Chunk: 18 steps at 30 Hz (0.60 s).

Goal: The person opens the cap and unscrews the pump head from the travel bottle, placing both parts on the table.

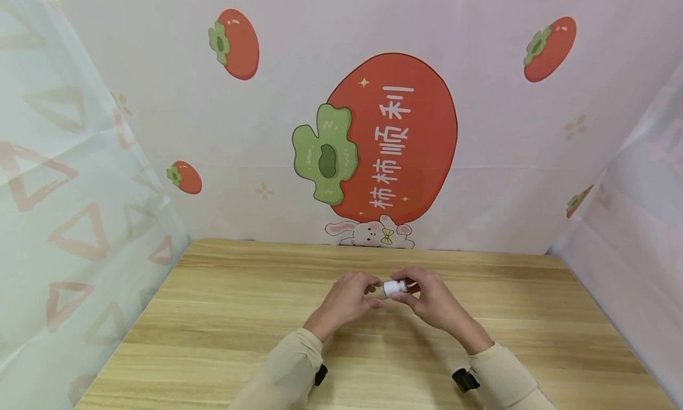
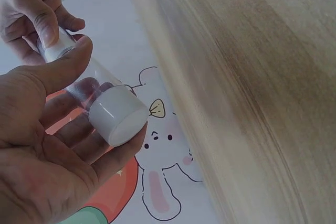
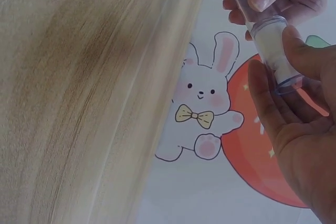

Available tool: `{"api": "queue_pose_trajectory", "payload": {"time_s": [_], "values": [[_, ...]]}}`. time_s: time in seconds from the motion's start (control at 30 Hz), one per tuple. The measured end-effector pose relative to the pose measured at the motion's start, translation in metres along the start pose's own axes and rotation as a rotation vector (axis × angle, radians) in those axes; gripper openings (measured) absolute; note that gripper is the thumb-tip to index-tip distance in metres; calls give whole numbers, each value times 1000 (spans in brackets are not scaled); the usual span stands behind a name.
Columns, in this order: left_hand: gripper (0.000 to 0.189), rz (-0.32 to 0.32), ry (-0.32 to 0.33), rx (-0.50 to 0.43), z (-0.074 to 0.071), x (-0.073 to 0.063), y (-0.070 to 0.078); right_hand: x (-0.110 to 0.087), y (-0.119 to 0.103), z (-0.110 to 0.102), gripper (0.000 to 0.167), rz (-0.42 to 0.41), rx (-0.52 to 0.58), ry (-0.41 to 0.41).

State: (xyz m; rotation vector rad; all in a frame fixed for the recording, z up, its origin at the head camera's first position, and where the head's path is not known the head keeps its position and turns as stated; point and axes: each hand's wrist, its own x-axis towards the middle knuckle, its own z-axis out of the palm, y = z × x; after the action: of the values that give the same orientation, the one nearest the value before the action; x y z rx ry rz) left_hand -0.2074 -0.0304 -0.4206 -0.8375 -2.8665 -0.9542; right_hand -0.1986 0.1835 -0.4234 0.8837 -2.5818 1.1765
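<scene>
Both hands hold one small clear plastic bottle (image 1: 393, 288) lengthwise between them, above the back half of the table. My left hand (image 1: 348, 300) grips its see-through body, with the thumb on top and fingers beneath. A white end piece (image 2: 118, 116) closes the bottle on that side. At the other end, my right hand (image 1: 436, 300) pinches a clear section (image 3: 289, 82) around a white inner part (image 3: 272, 43). The fingers hide some of the bottle, and whether its two sections are joined I cannot tell.
The wooden table (image 1: 240, 315) ends at a back wall covered by a sheet printed with persimmons (image 1: 411, 137) and a rabbit (image 1: 368, 233). Pale printed sheets hang on the left (image 1: 69, 179) and right (image 1: 640, 220) sides. Black wrist devices (image 1: 465, 379) sit at the sleeves.
</scene>
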Motion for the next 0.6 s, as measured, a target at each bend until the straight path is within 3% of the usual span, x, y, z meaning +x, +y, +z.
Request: {"api": "queue_pose_trajectory", "payload": {"time_s": [0.6], "values": [[31, -1, 33, 28, -2, 0, 0, 0, -1, 5, 31, -12, -18, 65]]}}
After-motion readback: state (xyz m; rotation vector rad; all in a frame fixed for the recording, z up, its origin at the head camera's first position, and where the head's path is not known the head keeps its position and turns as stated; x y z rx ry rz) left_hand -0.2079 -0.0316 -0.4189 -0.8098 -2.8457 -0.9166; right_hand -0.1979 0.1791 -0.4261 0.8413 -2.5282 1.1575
